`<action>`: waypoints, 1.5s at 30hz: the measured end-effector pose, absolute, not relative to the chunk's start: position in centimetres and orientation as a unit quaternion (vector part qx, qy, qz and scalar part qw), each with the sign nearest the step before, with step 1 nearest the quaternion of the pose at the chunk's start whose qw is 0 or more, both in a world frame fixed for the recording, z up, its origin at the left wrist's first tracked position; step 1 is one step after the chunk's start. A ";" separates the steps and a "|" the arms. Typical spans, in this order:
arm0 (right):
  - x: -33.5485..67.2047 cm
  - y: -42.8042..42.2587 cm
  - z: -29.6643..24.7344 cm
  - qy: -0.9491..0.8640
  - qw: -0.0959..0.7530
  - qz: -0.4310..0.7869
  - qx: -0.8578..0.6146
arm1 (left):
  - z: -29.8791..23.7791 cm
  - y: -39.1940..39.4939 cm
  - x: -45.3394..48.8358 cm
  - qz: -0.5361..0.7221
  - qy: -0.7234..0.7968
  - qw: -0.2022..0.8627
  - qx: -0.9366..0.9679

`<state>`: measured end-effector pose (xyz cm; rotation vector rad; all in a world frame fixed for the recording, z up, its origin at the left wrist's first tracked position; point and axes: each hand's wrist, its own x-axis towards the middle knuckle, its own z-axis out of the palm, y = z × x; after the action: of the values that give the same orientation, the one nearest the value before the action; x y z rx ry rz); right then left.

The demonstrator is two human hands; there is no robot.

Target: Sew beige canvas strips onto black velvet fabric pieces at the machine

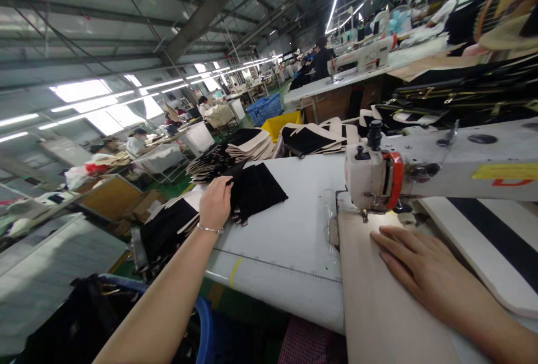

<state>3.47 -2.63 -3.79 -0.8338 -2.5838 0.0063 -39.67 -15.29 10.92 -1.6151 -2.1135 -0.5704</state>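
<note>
White worktable (290, 240): spans the view. Sewing machine (441, 170): right side, head over a beige panel (378, 296). Black fabric pieces (256, 187): far left of the machine, long axis running away toward upper right. Left hand (216, 202): arm fully extended, fingers closing on the black pieces' near edge. Right hand (420, 266): flat, unclenched, pressing the beige panel beside the needle.

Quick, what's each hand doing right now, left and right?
Left hand: reaching out, fingers on the black fabric pieces; grasp cannot be told.
Right hand: open, flat on the beige panel.
</note>
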 end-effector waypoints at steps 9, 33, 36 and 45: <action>2.4 -3.5 -1.7 -0.925 0.196 -0.001 -0.325 | 3.6 -14.1 -24.6 -0.126 -0.635 -0.010 -0.762; 2.2 -4.1 -0.8 -0.926 0.176 0.012 -0.333 | 1.6 -5.6 -19.7 -0.236 -0.598 -0.128 -0.755; 2.1 -4.1 -0.7 -0.927 0.175 0.012 -0.332 | 1.3 -5.3 -19.8 -0.239 -0.594 -0.122 -0.759; 2.2 -4.2 -0.6 -0.925 0.182 0.010 -0.333 | 1.5 -6.1 -19.5 -0.226 -0.514 -0.057 -0.825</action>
<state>2.21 -4.23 -0.55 -0.9398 -2.6118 0.0290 -19.52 -6.06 1.54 -2.6906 -1.6773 -0.7362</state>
